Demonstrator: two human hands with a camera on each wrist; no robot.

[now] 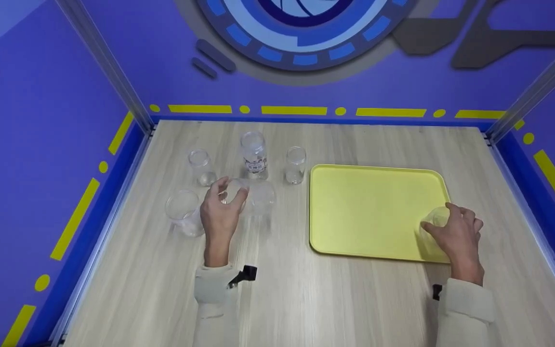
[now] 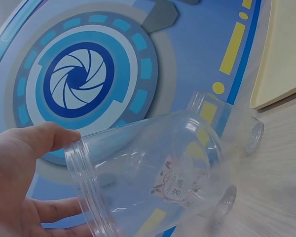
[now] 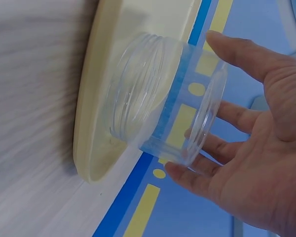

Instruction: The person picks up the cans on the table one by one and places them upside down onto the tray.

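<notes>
My left hand holds a clear plastic jar by its threaded rim, thumb on one side and fingers on the other. In the left wrist view that jar is tilted, its base away from the palm; a printed label shows through it. At the right end of the yellow tray, my right hand grips another clear jar around its base. The right wrist view shows this jar upside down, threaded mouth toward the tray, with thumb and fingertips at the base edge.
Around the left hand stand a wide clear jar, a smaller clear jar, a tall labelled jar and a slim clear jar. Purple panels border the wooden table.
</notes>
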